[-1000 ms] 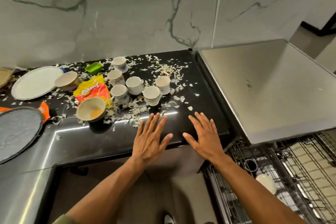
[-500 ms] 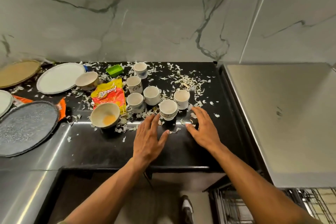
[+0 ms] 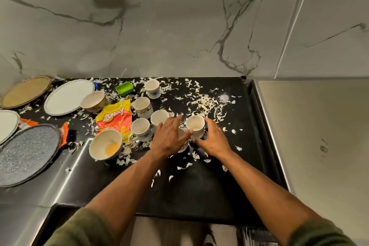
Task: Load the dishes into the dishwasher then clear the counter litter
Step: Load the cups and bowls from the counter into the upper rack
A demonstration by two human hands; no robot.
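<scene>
Several white cups stand amid white paper scraps on the black counter [image 3: 199, 185]. My right hand [image 3: 214, 140] curls round the right side of one cup [image 3: 195, 126]. My left hand [image 3: 169, 138] lies with fairly straight fingers over a stacked pair of cups [image 3: 184, 144], mostly hiding it, its thumb touching the cup in my right hand. Other cups stand at the left: one [image 3: 140, 129], another [image 3: 159, 116], and a third [image 3: 142, 106]. A bowl [image 3: 105, 144] with yellow residue sits at the front left.
A yellow Bingo chip packet [image 3: 114, 120], a green tub [image 3: 124, 87], a second bowl [image 3: 93, 101], a farther cup [image 3: 152, 88], a white plate [image 3: 68, 97] and a grey plate [image 3: 26, 154] lie at the left. The steel dishwasher top [image 3: 319, 136] adjoins on the right.
Both hands moved forward from the counter's front edge to the cups. The right hand closed round a cup and the left came over the stacked pair. The camera tilted up, away from the dishwasher rack.
</scene>
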